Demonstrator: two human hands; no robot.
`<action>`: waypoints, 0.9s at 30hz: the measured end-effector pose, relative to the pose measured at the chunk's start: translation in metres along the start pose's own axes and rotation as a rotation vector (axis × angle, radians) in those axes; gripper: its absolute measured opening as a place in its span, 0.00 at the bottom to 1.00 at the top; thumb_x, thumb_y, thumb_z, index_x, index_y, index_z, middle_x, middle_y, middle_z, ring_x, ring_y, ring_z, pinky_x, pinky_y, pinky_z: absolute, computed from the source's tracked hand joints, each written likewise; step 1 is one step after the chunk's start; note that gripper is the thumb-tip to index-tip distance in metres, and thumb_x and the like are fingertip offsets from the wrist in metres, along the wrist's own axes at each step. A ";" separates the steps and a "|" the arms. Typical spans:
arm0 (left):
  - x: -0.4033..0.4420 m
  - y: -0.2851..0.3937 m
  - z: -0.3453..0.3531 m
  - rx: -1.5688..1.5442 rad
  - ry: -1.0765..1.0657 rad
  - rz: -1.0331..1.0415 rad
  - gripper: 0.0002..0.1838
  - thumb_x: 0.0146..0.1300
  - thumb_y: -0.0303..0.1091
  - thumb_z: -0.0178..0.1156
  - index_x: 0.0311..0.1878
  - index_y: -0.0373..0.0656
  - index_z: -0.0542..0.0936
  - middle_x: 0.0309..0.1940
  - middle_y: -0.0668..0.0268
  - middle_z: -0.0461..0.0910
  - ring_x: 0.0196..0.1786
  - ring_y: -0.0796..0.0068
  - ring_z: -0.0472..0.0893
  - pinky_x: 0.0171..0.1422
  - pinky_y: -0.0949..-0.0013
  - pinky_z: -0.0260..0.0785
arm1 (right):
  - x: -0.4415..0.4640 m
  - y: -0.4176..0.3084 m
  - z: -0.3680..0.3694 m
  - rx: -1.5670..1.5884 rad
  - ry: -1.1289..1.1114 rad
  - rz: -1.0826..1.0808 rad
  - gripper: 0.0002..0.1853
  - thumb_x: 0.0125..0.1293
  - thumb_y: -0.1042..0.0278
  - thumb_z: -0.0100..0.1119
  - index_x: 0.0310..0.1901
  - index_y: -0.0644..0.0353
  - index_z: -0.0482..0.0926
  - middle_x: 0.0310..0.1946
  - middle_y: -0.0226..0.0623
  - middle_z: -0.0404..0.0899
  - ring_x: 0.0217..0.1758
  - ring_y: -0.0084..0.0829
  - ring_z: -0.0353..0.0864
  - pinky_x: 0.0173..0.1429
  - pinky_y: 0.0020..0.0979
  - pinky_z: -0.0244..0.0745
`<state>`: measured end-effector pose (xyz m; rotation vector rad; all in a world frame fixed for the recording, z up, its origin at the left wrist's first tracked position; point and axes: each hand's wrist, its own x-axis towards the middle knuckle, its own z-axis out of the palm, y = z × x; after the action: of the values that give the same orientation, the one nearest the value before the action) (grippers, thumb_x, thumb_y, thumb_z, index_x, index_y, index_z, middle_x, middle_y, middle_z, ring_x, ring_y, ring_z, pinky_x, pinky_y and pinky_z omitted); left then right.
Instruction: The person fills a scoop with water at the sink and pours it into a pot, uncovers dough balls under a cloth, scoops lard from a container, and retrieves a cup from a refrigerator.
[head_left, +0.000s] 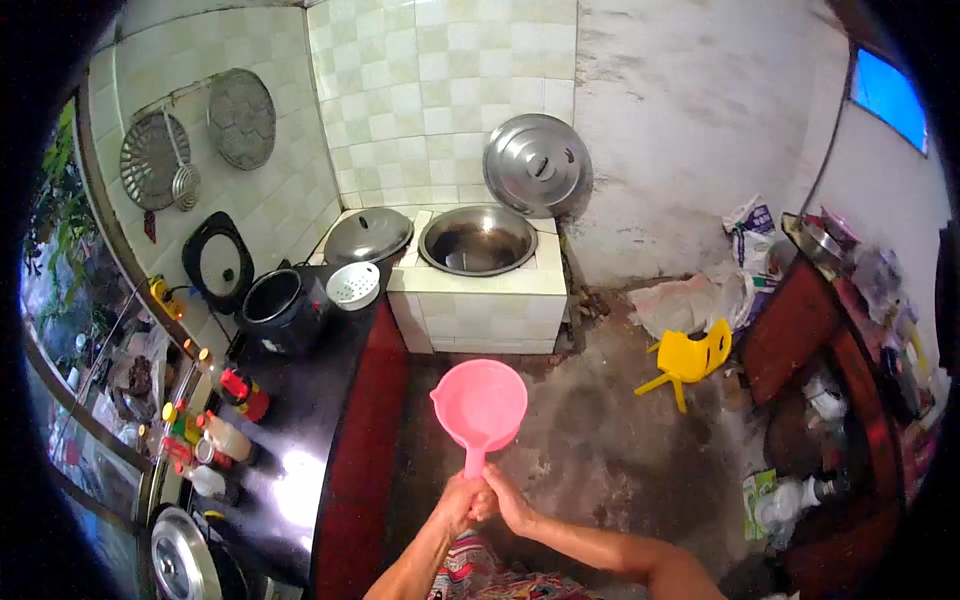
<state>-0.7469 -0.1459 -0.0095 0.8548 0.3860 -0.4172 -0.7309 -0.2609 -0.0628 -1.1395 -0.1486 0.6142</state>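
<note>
A pink plastic water dipper (480, 402) is held out in front of me, its bowl facing up and its handle toward my body. My left hand (460, 502) is closed around the handle. Against the handle from the other side presses my right hand (508, 502), its fingers partly hidden behind the left. Whether the bowl contains water I cannot tell. Beyond the dipper, a large metal wok (478, 242) with dark liquid at its bottom is set into the white tiled stove (480, 310).
A big lid (538, 165) leans on the wall behind the stove; another lid (368, 236) lies to its left. The black counter (300, 420) carries a cooker (280, 310), a white colander (353, 286) and several bottles (225, 437). A yellow chair (688, 362) stands right.
</note>
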 end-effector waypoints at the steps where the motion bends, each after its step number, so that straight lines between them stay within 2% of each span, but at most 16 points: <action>1: 0.030 0.013 -0.003 0.069 -0.055 0.066 0.05 0.53 0.25 0.49 0.23 0.43 0.66 0.12 0.71 0.63 0.09 0.82 0.59 0.13 0.77 0.51 | 0.024 -0.014 -0.010 0.064 -0.030 0.016 0.21 0.71 0.52 0.37 0.56 0.59 0.66 0.40 0.31 0.72 0.36 0.21 0.74 0.38 0.23 0.73; 3: 0.090 0.043 -0.008 0.068 -0.081 0.105 0.04 0.53 0.25 0.49 0.25 0.43 0.66 0.12 0.72 0.63 0.09 0.82 0.59 0.13 0.77 0.51 | 0.076 -0.045 -0.024 0.132 -0.045 -0.001 0.24 0.71 0.49 0.37 0.61 0.56 0.60 0.37 0.30 0.71 0.31 0.20 0.75 0.31 0.21 0.73; 6: 0.171 0.086 -0.008 0.059 -0.064 0.129 0.02 0.53 0.27 0.51 0.27 0.42 0.69 0.13 0.73 0.64 0.09 0.83 0.61 0.12 0.78 0.53 | 0.161 -0.072 -0.054 0.093 -0.031 -0.032 0.25 0.70 0.49 0.38 0.63 0.53 0.57 0.34 0.27 0.69 0.29 0.17 0.73 0.30 0.19 0.71; 8: 0.225 0.126 -0.006 0.036 -0.032 0.124 0.02 0.53 0.28 0.52 0.29 0.42 0.70 0.13 0.73 0.65 0.10 0.83 0.61 0.12 0.79 0.54 | 0.221 -0.089 -0.064 0.018 0.014 -0.129 0.28 0.69 0.51 0.43 0.65 0.51 0.52 0.33 0.25 0.66 0.29 0.16 0.71 0.35 0.22 0.71; 10: 0.273 0.165 0.005 0.086 0.081 0.149 0.06 0.49 0.30 0.54 0.22 0.41 0.70 0.13 0.71 0.66 0.10 0.80 0.63 0.12 0.76 0.54 | 0.276 -0.086 -0.086 -0.049 0.061 -0.207 0.30 0.68 0.52 0.46 0.66 0.51 0.50 0.32 0.24 0.65 0.30 0.16 0.69 0.38 0.23 0.71; 11: 0.298 0.178 0.004 0.078 0.082 0.161 0.06 0.50 0.30 0.54 0.20 0.41 0.69 0.13 0.70 0.66 0.10 0.80 0.62 0.12 0.76 0.52 | 0.299 -0.098 -0.099 -0.137 0.041 -0.156 0.33 0.66 0.55 0.50 0.67 0.52 0.48 0.40 0.28 0.68 0.36 0.18 0.73 0.43 0.26 0.71; 14: 0.380 0.230 -0.009 0.115 0.048 0.154 0.08 0.51 0.29 0.52 0.18 0.42 0.67 0.12 0.69 0.65 0.10 0.79 0.60 0.12 0.74 0.48 | 0.340 -0.150 -0.114 -0.096 0.021 -0.174 0.32 0.65 0.61 0.52 0.67 0.57 0.50 0.51 0.33 0.66 0.43 0.21 0.69 0.41 0.25 0.68; 15: 0.402 0.244 -0.015 0.134 0.030 0.136 0.09 0.51 0.29 0.51 0.17 0.43 0.67 0.12 0.69 0.64 0.10 0.78 0.60 0.13 0.74 0.47 | 0.358 -0.159 -0.124 -0.022 0.039 -0.110 0.31 0.63 0.64 0.55 0.65 0.56 0.54 0.54 0.37 0.65 0.42 0.24 0.72 0.42 0.26 0.70; 18: 0.460 0.295 -0.007 0.052 0.069 0.113 0.10 0.53 0.29 0.49 0.17 0.44 0.65 0.11 0.69 0.62 0.10 0.77 0.59 0.13 0.74 0.47 | 0.412 -0.164 -0.171 -0.180 0.017 -0.060 0.30 0.62 0.66 0.56 0.64 0.57 0.56 0.56 0.39 0.65 0.42 0.25 0.74 0.41 0.26 0.72; 19: 0.481 0.308 -0.002 0.130 0.202 0.112 0.11 0.54 0.29 0.50 0.17 0.45 0.64 0.10 0.70 0.60 0.10 0.77 0.59 0.14 0.73 0.50 | 0.428 -0.171 -0.182 -0.156 0.001 0.008 0.28 0.62 0.68 0.55 0.63 0.57 0.57 0.56 0.41 0.65 0.42 0.26 0.75 0.41 0.27 0.74; 22: 0.544 0.333 -0.017 0.160 0.276 0.192 0.11 0.54 0.29 0.50 0.17 0.46 0.64 0.10 0.71 0.59 0.10 0.77 0.59 0.14 0.73 0.51 | 0.475 -0.192 -0.220 -0.141 -0.097 0.091 0.27 0.62 0.68 0.55 0.62 0.57 0.59 0.56 0.40 0.66 0.44 0.26 0.79 0.41 0.26 0.74; 23: 0.562 0.342 -0.021 0.146 0.302 0.231 0.11 0.53 0.29 0.50 0.18 0.46 0.64 0.10 0.71 0.59 0.10 0.77 0.59 0.13 0.71 0.52 | 0.492 -0.200 -0.233 -0.134 -0.120 0.109 0.26 0.62 0.66 0.54 0.62 0.57 0.60 0.54 0.39 0.67 0.42 0.26 0.79 0.40 0.25 0.73; 26: 0.597 0.376 -0.012 0.330 0.545 0.165 0.11 0.52 0.29 0.51 0.17 0.46 0.64 0.11 0.70 0.60 0.10 0.76 0.59 0.13 0.70 0.52 | 0.540 -0.217 -0.274 -0.090 -0.182 0.164 0.24 0.65 0.62 0.51 0.60 0.57 0.62 0.49 0.37 0.72 0.38 0.24 0.78 0.38 0.23 0.72; 27: 0.608 0.384 -0.020 0.366 0.580 0.185 0.12 0.52 0.28 0.51 0.15 0.46 0.64 0.10 0.71 0.60 0.10 0.77 0.59 0.13 0.70 0.50 | 0.557 -0.218 -0.288 -0.166 -0.169 0.166 0.22 0.65 0.64 0.53 0.59 0.57 0.64 0.42 0.35 0.73 0.36 0.25 0.78 0.36 0.26 0.75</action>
<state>-0.0399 -0.0246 -0.0709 1.3603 0.7714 -0.0558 -0.0680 -0.2578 -0.1015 -1.2683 -0.2556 0.8588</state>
